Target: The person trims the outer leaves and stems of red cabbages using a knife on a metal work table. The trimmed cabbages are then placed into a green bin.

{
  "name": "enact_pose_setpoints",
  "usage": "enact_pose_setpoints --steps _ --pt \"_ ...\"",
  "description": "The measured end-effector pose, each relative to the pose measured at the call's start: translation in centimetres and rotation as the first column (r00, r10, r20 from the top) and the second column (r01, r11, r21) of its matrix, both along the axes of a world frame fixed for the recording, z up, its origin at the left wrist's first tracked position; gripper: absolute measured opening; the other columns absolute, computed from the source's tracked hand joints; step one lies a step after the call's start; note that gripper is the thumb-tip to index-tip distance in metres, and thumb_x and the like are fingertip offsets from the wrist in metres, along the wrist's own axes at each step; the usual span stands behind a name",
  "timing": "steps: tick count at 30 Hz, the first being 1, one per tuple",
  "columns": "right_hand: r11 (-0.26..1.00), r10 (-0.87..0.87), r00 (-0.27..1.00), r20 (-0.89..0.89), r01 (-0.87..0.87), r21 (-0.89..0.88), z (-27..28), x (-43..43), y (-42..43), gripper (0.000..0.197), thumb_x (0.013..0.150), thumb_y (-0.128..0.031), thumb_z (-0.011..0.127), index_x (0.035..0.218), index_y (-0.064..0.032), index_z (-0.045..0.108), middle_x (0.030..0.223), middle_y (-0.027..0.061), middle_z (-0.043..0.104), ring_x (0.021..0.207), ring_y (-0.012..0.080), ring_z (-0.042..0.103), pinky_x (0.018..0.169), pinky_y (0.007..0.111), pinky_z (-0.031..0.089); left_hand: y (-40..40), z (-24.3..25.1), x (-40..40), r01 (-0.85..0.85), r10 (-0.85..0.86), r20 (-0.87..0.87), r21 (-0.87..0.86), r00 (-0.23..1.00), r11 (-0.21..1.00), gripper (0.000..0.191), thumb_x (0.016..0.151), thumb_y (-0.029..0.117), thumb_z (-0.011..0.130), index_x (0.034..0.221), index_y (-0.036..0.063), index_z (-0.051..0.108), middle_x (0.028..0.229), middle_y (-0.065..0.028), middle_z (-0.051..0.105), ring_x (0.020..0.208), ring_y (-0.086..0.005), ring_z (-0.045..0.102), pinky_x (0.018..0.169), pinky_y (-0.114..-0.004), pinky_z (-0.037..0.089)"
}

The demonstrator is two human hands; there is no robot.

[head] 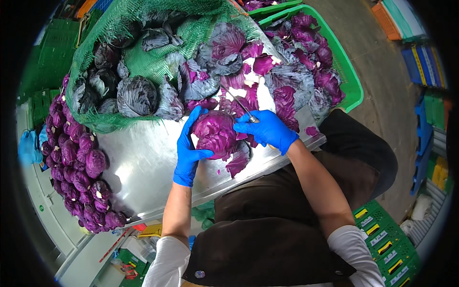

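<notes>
My left hand (190, 149), in a blue glove, grips the left side of a red cabbage (217, 134) above the metal table (154, 158). My right hand (267, 131), also gloved in blue, holds a knife (236, 98) whose blade points up and to the left; its fingers are at the cabbage's right side. A loose outer leaf (239, 159) hangs or lies just below the cabbage. Beyond my hands, purple and grey-green cabbage leaves (251, 93) are heaped on the table. At the upper left, untrimmed cabbages (137, 96) lie in a green mesh sack (143, 64).
Many peeled red cabbages (80, 161) are piled along the table's left end. A green plastic crate (353, 80) full of leaves stands at the upper right. Stacked green crates (387, 240) are at the lower right. Blue gloves (30, 147) hang or lie at the far left.
</notes>
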State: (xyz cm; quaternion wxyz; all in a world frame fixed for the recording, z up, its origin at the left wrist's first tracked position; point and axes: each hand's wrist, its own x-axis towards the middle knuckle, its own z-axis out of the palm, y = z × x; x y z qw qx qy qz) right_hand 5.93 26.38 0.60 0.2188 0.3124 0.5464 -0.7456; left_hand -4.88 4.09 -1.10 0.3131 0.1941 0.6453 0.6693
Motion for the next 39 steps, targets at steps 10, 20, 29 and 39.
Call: enact_pose_setpoints --steps 10,20,29,39 --pt "0.822 0.05 0.902 -0.428 0.207 0.531 -5.5 2.1 -2.0 0.018 0.079 -0.015 0.068 0.077 0.001 0.06 0.063 0.0135 0.059 0.054 0.0156 0.051 0.054 0.033 0.045 0.5 -0.4 0.1 0.065 -0.076 -0.121 -0.094 0.99 0.993 0.108 0.049 0.021 0.091 0.142 -0.0018 0.042 0.146 -0.0131 0.045 0.136 -0.0255 0.041 0.116 -0.039 0.027" --pt "0.499 -0.04 0.951 -0.307 0.285 0.819 -0.2 1.9 4.8 0.055 0.088 -0.031 0.07 0.135 -0.0084 0.052 0.067 0.0098 0.061 0.055 0.0213 0.055 0.057 0.037 0.047 0.5 3.3 2.5 -0.26 0.155 0.509 0.142 0.846 0.955 0.086 0.071 0.021 0.073 0.146 0.0026 0.036 0.145 -0.014 0.044 0.133 -0.0277 0.045 0.113 -0.042 0.035" --pt "0.755 0.124 0.866 -0.485 0.235 0.612 3.0 -0.1 -3.0 0.063 0.08 -0.028 0.07 0.134 -0.0026 0.049 0.069 0.0159 0.065 0.063 0.031 0.067 0.057 0.041 0.051 3.4 3.8 2.3 -0.434 0.358 0.378 0.136 0.854 0.891 0.076 0.069 0.009 0.074 0.138 0.0026 0.043 0.134 -0.0143 0.051 0.122 -0.0286 0.053 0.108 -0.043 0.042" --pt "0.831 -0.174 0.872 -0.458 0.379 0.406 0.3 1.4 4.4 0.038 0.075 -0.01 0.07 0.113 -0.0068 0.068 0.076 0.0122 0.067 0.064 0.0174 0.062 0.061 0.032 0.051 2.6 1.0 1.7 -0.484 0.288 0.659 0.132 0.695 0.865 0.061 0.08 0.021 0.067 0.136 0.0022 0.048 0.135 -0.0137 0.054 0.125 -0.0293 0.052 0.111 -0.047 0.036"
